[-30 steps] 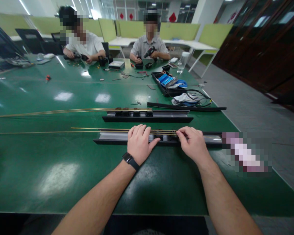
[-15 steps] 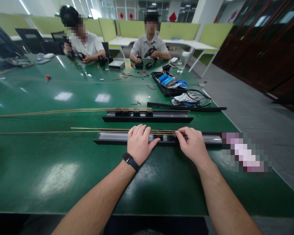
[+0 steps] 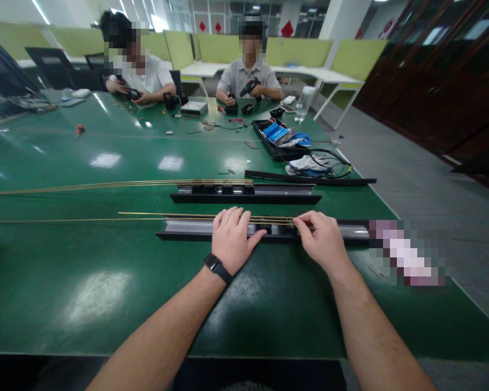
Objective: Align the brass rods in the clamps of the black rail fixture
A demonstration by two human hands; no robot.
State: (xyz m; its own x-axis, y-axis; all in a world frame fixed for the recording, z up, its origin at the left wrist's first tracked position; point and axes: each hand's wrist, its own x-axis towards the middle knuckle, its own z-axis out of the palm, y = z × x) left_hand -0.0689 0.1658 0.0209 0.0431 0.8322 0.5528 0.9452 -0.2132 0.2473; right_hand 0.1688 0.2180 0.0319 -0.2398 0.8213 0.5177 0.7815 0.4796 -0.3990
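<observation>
A long black channel with a silvery inside lies across the green table in front of me. Thin brass-coloured rods run along it and stick out past its left end. My left hand is laid across the channel, fingers over the far edge and thumb by the near side, bracing it. Farther right, my right hand has thumb and forefinger pinched on the end of a rod beside a dark block in the channel. Its other fingers are curled in, and my palm hides part of the channel.
Behind lies a second black channel with rods, then a black strip. A black tray with blue items, gloves and looped cable stand at right. Two people sit across the table; one holds a power drill.
My right hand has shifted very slightly to the right along the rods. My left hand stays put. The co-worker at far left has moved their hands a little.
</observation>
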